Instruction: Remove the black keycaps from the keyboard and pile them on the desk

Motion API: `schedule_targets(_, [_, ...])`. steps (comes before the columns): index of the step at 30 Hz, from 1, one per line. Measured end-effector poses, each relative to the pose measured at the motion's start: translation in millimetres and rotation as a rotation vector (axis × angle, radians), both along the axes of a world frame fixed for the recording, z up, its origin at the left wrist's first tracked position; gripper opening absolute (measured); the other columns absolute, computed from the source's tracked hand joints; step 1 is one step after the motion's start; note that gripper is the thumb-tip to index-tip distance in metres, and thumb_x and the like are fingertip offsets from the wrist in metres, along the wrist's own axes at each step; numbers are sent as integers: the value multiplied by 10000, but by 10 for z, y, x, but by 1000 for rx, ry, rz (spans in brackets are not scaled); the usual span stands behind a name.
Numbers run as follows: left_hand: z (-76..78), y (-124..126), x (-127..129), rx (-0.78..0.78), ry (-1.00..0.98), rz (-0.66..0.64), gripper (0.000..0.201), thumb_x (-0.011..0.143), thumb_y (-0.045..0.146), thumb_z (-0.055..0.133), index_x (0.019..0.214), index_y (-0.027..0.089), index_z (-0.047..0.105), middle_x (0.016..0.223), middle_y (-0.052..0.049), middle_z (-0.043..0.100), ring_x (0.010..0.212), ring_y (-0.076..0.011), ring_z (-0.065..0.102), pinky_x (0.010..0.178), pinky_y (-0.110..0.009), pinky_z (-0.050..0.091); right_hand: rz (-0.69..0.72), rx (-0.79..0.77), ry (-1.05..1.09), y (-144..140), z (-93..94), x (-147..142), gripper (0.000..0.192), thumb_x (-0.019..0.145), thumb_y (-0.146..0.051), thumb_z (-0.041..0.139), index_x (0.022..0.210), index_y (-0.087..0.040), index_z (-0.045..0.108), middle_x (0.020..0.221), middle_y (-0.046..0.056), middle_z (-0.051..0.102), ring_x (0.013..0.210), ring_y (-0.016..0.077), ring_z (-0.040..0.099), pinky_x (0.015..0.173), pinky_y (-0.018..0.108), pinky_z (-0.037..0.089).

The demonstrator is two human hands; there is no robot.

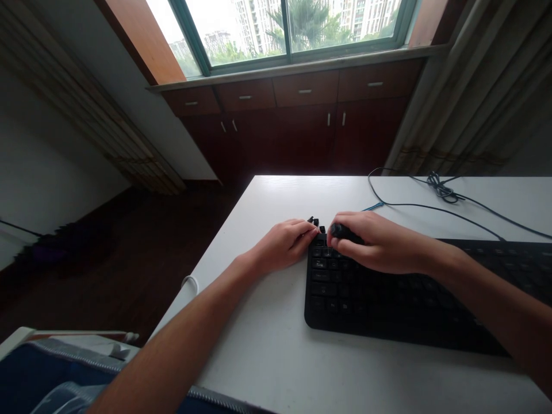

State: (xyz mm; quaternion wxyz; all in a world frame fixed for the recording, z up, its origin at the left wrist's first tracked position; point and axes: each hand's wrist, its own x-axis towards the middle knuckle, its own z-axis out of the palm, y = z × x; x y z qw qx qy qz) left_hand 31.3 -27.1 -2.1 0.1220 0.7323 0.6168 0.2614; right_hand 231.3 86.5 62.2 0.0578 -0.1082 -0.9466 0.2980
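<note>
A black keyboard point(388, 299) lies on the white table point(276, 356), slightly right of centre. My left hand point(282, 244) rests on the table at the keyboard's far left corner, with its fingertips touching that corner and nothing in it. My right hand point(379, 244) hovers over the keyboard's top left keys. Its fingers are closed around a small black rounded object point(340, 231). A few small loose black pieces point(314, 221), which look like keycaps, lie on the table just beyond the corner, between my two hands.
A dark cable point(431, 207) with a bundled coil point(442, 187) runs across the far right of the table. The table's left edge drops to a dark wooden floor. Brown cabinets point(302, 121) stand under a window, and a curtain hangs at the right.
</note>
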Motion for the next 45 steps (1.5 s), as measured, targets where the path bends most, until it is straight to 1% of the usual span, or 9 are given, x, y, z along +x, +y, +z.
schedule_targets(6, [3,5,-1,16,0,-7,277,1029,294,399,980,180,647,898,-55,667,845,-175,611,786,-286,473,1,-6,60,-32,-101,-41,142,934,-241,517,950,-179,644,1046,106,681,904,214,640,821,328,478])
schedule_targets(9, [8,4,-3,14,10,-1,289,1030,307,400,940,175,641,840,-47,646,801,-168,595,753,-280,465,-41,-41,126,-45,-180,-66,204,968,-293,505,1094,-180,619,1070,95,703,939,216,657,827,323,477])
schedule_targets(12, [13,2,-1,9,-1,-3,287,1030,317,407,978,175,650,883,-60,660,837,-177,608,776,-285,471,-112,-59,184,-44,-231,-81,275,973,-345,528,1189,-186,590,1071,85,727,946,221,678,809,315,478])
schedule_targets(15, [18,0,7,14,-4,-1,294,1033,314,398,945,177,642,875,-55,654,829,-172,604,767,-281,465,-124,-48,167,-32,-217,-72,257,963,-355,549,1151,-193,613,1029,78,745,909,224,692,765,308,482])
schedule_targets(20, [26,0,16,25,18,-1,317,1034,302,392,820,175,587,778,-25,598,728,-143,544,679,-261,420,-45,-32,98,-30,-136,-33,194,946,-312,564,1099,-215,635,1019,63,752,899,227,698,763,311,485])
schedule_targets(27, [19,-2,4,11,0,-10,257,1032,287,403,947,179,620,878,-41,645,812,-157,579,746,-269,443,-118,76,19,-81,-142,-31,228,950,-345,542,1103,-210,643,948,85,747,857,259,694,721,331,458])
schedule_targets(33, [28,-7,0,4,0,-11,251,1028,285,407,951,176,619,909,-50,662,837,-166,588,764,-275,453,-111,96,5,-96,-146,-41,219,966,-356,513,1056,-198,635,897,89,733,771,230,667,661,309,420])
schedule_targets(40, [35,-2,2,12,1,-7,269,1028,292,410,894,171,610,885,-49,656,811,-160,578,737,-271,443,-37,178,67,-106,-155,-28,193,988,-331,493,925,-178,592,836,73,708,661,178,602,591,284,372])
schedule_targets(45, [7,1,-10,27,-20,-27,246,1019,263,419,903,166,613,909,-49,663,825,-156,587,729,-262,435,-9,202,154,-127,-250,-42,173,999,-285,482,1040,-153,586,872,76,709,709,193,642,625,291,403])
